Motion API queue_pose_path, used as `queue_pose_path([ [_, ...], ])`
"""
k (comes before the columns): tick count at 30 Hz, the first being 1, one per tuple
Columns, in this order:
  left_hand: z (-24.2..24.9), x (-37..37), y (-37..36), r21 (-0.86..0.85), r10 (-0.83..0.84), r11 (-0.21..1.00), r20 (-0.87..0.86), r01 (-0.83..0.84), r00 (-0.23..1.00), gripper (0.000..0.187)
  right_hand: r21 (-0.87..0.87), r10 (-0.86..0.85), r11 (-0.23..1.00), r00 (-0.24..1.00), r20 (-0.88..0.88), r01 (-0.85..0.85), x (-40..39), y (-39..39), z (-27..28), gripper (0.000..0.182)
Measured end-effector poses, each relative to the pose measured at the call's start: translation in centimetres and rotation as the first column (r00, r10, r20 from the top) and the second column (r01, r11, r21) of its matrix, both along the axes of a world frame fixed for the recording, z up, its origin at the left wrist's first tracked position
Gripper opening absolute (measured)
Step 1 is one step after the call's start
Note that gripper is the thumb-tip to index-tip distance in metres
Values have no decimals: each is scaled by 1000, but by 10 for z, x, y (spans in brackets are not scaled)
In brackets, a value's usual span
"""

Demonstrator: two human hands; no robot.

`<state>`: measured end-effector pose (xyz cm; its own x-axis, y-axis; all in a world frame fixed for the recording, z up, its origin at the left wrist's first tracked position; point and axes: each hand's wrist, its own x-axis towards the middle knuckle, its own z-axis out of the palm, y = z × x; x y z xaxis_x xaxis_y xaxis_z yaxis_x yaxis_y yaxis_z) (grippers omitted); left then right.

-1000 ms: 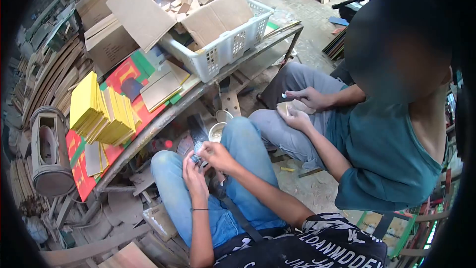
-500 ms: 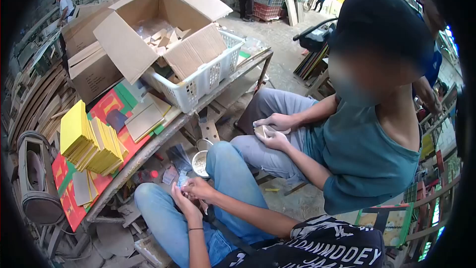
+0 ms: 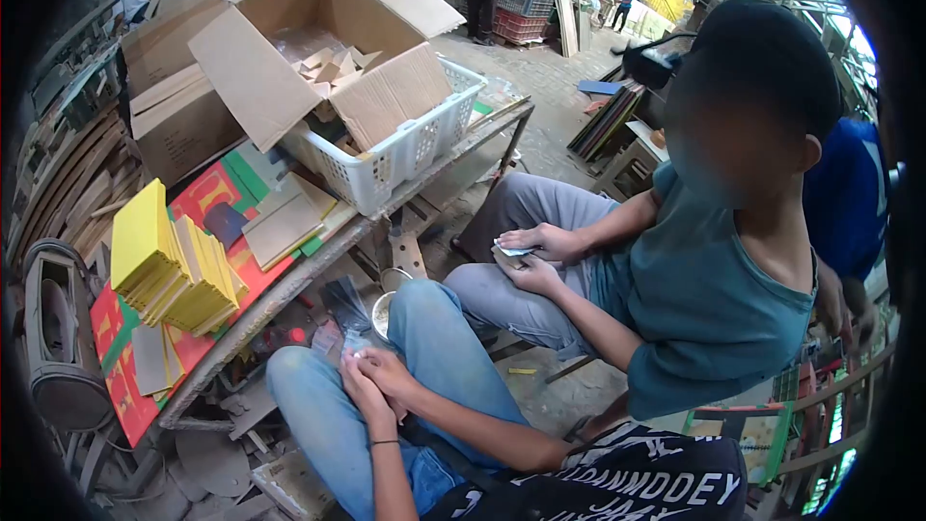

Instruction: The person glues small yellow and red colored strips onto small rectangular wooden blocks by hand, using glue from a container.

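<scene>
Both my hands meet above my lap, between my jeans-clad knees. My left hand [image 3: 363, 392] is closed, its fingers pressed against the right. My right hand [image 3: 388, 373] curls over it with fingertips together. A tiny whitish bit shows at the fingertips, too small to name. Just beyond the hands, a clear plastic piece [image 3: 356, 339] lies low by the table. A white bucket [image 3: 381, 316] stands behind my knee, partly hidden by it.
On my right a seated co-worker [image 3: 714, 280] holds a flat wooden piece [image 3: 511, 259]. The table [image 3: 289, 291] to the left bears yellow-edged boards [image 3: 174, 260], a white crate [image 3: 381, 178] and a cardboard box [image 3: 395, 101] of wood pieces.
My hands have drawn closer together, the right fingers now folded over the left. The co-worker's upper hand has flattened over the wooden piece, with something pale under it. The view has shifted slightly.
</scene>
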<state>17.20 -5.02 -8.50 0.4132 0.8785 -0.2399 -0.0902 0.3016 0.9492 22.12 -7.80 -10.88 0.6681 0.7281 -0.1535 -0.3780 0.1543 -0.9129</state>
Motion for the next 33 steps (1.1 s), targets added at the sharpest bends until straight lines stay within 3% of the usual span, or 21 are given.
queue_pose_path([
  [2, -5, -6, 14, 1, 7, 1000, -63, -7, 998, 49, -84, 42, 995, 990, -132, -54, 11, -12, 18, 18],
  [3, 5, -9, 13, -262, 49, 964, 35, -38, 998, 48, -94, -1, 995, 989, -146, -13, 16, -14, 20, 18],
  [6, 20, -16, 14, -289, 75, 955, 1, -71, 997, 50, -132, -58, 991, 960, -273, 23, 25, -20, 35, 16],
  [8, -2, -4, 5, -232, 16, 973, 65, 0, 998, 51, -196, -5, 979, 960, -279, -52, 14, -14, 33, 23],
  [9, -10, -2, 4, -7, -11, 1000, -91, 11, 996, 51, -208, -12, 977, 958, -285, -49, 10, -15, 31, 23],
  [10, -16, -6, 4, -19, -15, 1000, -98, 13, 995, 51, -195, -28, 981, 963, -269, -26, 7, -14, 29, 19],
  [13, -11, -15, 18, -299, 52, 951, -86, -76, 995, 54, -98, -25, 995, 974, -223, 3, 15, -13, 26, 14],
  [14, -2, -18, 21, -284, 85, 951, -147, -124, 986, 57, -123, -61, 992, 969, -241, 32, 21, -14, 26, 15],
  [16, 2, -23, 24, -270, 115, 953, -96, -137, 989, 57, -98, -65, 994, 968, -240, 43, 27, -15, 27, 14],
  [18, 5, -14, 13, -344, 67, 936, -47, -79, 997, 57, -78, -57, 996, 972, -228, 40, 14, -6, 23, 12],
  [19, -17, -9, 13, -326, 32, 945, 21, -24, 999, 55, -59, -52, 997, 977, -209, 40, 8, -5, 21, 19],
  [21, -32, -6, 13, -242, 52, 968, -37, -59, 998, 54, -84, -80, 994, 975, -208, 64, 11, -9, 10, 13],
  [24, 3, -15, 18, -286, 59, 954, -120, -91, 991, 59, -113, -129, 988, 969, -211, 106, 18, -6, 2, 18],
  [25, 1, -19, 20, -272, 77, 956, -135, -111, 988, 59, -119, -159, 985, 938, -309, 127, 21, -9, 23, 23],
  [28, -5, -12, 15, -288, 72, 950, -182, -123, 981, 57, -202, -155, 974, 956, -251, 105, 17, -8, 43, 24],
  [30, -27, -3, 3, -230, 39, 972, -49, -49, 998, 48, -180, -122, 981, 953, -278, 73, 8, -2, 20, 18],
  [33, -26, -6, 1, -329, 36, 944, 4, -33, 999, 47, -210, -86, 977, 961, -261, 31, 21, -8, 7, 14],
])
